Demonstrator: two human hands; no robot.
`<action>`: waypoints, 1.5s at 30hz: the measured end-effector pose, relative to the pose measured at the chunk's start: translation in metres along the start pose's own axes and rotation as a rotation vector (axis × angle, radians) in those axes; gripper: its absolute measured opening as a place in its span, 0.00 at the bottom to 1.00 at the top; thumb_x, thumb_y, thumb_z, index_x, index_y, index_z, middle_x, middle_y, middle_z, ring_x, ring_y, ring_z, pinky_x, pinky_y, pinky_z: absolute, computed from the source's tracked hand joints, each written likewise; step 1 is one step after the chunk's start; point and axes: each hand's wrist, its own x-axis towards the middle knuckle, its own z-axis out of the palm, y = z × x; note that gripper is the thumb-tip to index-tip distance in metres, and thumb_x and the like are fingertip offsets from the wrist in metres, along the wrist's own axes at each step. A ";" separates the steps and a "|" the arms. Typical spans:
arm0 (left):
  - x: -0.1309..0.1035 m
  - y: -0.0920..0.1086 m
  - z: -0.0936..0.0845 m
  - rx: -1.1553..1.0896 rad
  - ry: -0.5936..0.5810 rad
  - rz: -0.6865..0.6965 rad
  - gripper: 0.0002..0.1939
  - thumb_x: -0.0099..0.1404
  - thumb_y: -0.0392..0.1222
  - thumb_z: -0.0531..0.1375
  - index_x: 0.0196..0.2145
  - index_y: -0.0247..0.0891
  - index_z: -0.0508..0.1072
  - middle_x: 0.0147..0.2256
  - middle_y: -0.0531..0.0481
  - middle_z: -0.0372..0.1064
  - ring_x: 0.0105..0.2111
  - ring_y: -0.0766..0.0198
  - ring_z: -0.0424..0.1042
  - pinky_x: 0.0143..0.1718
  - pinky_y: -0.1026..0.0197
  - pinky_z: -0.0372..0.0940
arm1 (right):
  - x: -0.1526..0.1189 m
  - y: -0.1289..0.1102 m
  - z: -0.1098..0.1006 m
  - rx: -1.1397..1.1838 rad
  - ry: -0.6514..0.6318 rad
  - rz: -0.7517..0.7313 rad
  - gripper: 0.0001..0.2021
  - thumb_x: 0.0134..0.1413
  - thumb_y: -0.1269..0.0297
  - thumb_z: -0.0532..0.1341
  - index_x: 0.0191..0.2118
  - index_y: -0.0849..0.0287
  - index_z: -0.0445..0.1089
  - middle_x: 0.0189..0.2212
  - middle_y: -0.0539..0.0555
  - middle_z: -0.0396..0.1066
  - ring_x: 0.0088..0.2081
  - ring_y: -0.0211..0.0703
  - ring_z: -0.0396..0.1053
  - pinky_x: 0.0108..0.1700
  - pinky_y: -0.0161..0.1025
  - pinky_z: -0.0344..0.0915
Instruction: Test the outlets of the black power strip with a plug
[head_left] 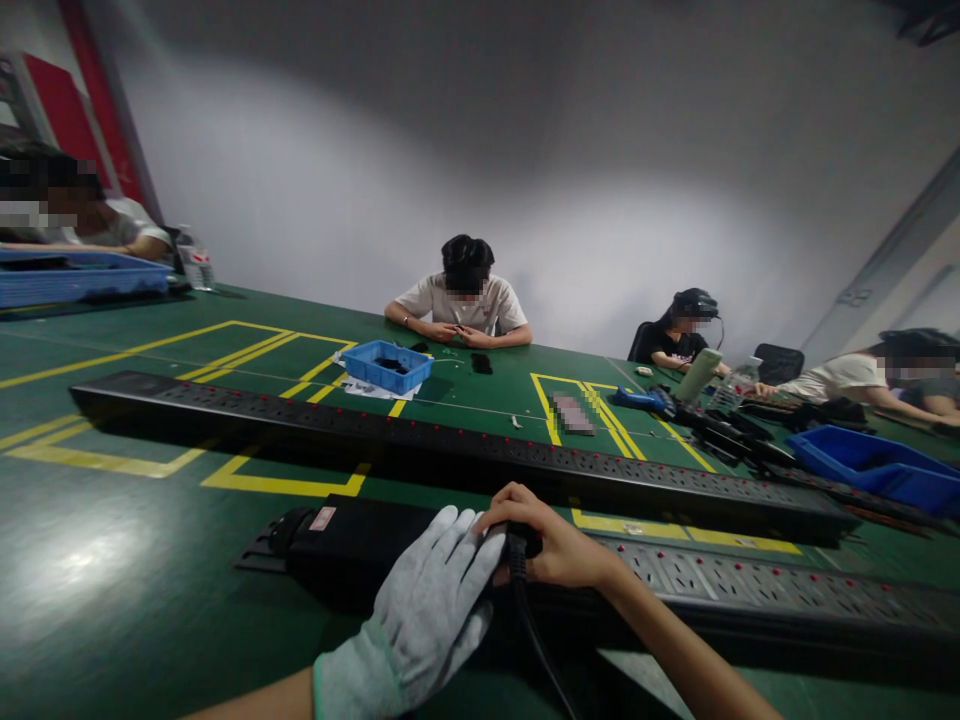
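In front of me lies a long power strip [720, 585] with a row of sockets and small red switches on its right part. Its black left section [349, 535] bears a small pale label, with a rounded black fitting and flat bracket [262, 555] at the end. My left hand [427, 610], in a grey-white glove, is closed over this black section, fingers together on top. Against its fingertips, my bare right hand [544, 540] grips a black plug [517, 545]. From the plug a black cable [536, 640] hangs down toward me. The plug's front is hidden by my fingers.
A second long power strip [420, 435] lies across the green table just beyond. Farther off are a blue bin [386, 367], a phone-like flat object [572, 413], another blue bin [874, 465] and dark parts [735, 440]. Several people sit around the table.
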 end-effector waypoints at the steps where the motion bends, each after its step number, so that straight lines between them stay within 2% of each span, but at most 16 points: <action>1: 0.001 0.000 0.000 -0.001 0.007 0.000 0.31 0.61 0.45 0.57 0.60 0.31 0.62 0.56 0.36 0.65 0.59 0.42 0.60 0.55 0.42 0.62 | 0.000 -0.001 0.000 -0.002 -0.008 0.004 0.22 0.46 0.66 0.71 0.49 0.52 0.72 0.45 0.52 0.57 0.50 0.44 0.60 0.55 0.44 0.59; 5: 0.004 0.000 -0.001 -0.015 0.054 0.018 0.29 0.61 0.42 0.56 0.59 0.29 0.64 0.55 0.35 0.65 0.59 0.42 0.60 0.54 0.42 0.63 | -0.001 -0.003 -0.001 0.001 -0.044 0.021 0.19 0.48 0.65 0.70 0.49 0.52 0.73 0.46 0.52 0.56 0.52 0.45 0.59 0.57 0.45 0.57; 10: 0.005 -0.001 -0.002 -0.018 0.042 0.015 0.27 0.61 0.40 0.56 0.58 0.32 0.65 0.55 0.35 0.65 0.58 0.43 0.62 0.53 0.41 0.64 | -0.001 -0.003 -0.002 0.036 -0.066 0.030 0.16 0.48 0.64 0.70 0.46 0.52 0.75 0.46 0.52 0.55 0.52 0.45 0.59 0.57 0.45 0.58; 19: 0.007 0.000 0.001 0.010 0.069 -0.015 0.25 0.62 0.38 0.55 0.57 0.34 0.66 0.55 0.36 0.66 0.56 0.44 0.64 0.53 0.41 0.64 | -0.001 -0.003 -0.003 0.022 -0.070 0.006 0.17 0.49 0.61 0.70 0.47 0.54 0.74 0.48 0.53 0.55 0.56 0.46 0.58 0.59 0.45 0.57; 29: 0.005 -0.002 0.004 0.010 0.080 0.002 0.24 0.59 0.36 0.57 0.54 0.32 0.68 0.51 0.35 0.69 0.55 0.41 0.65 0.52 0.40 0.66 | 0.003 -0.003 -0.005 0.014 -0.107 -0.042 0.15 0.50 0.64 0.70 0.45 0.55 0.74 0.58 0.56 0.52 0.65 0.49 0.49 0.65 0.47 0.48; 37: 0.000 0.001 0.009 0.013 0.097 -0.014 0.25 0.60 0.35 0.58 0.55 0.33 0.67 0.52 0.35 0.67 0.57 0.41 0.63 0.53 0.39 0.66 | 0.004 -0.002 -0.005 0.052 -0.150 -0.028 0.15 0.49 0.66 0.69 0.45 0.55 0.74 0.58 0.55 0.54 0.63 0.49 0.54 0.64 0.47 0.51; 42: 0.002 0.000 0.007 0.008 0.067 -0.008 0.26 0.59 0.36 0.58 0.56 0.34 0.66 0.52 0.36 0.68 0.57 0.43 0.64 0.53 0.39 0.65 | 0.005 -0.003 -0.005 0.057 -0.138 -0.010 0.14 0.49 0.67 0.69 0.44 0.55 0.74 0.57 0.55 0.56 0.61 0.49 0.57 0.63 0.47 0.53; 45: 0.005 0.000 0.005 0.014 0.099 -0.005 0.25 0.60 0.35 0.58 0.56 0.34 0.67 0.52 0.36 0.68 0.56 0.44 0.65 0.54 0.41 0.65 | 0.005 -0.003 -0.005 0.060 -0.132 -0.020 0.15 0.47 0.67 0.70 0.43 0.56 0.74 0.56 0.55 0.57 0.60 0.48 0.58 0.62 0.46 0.54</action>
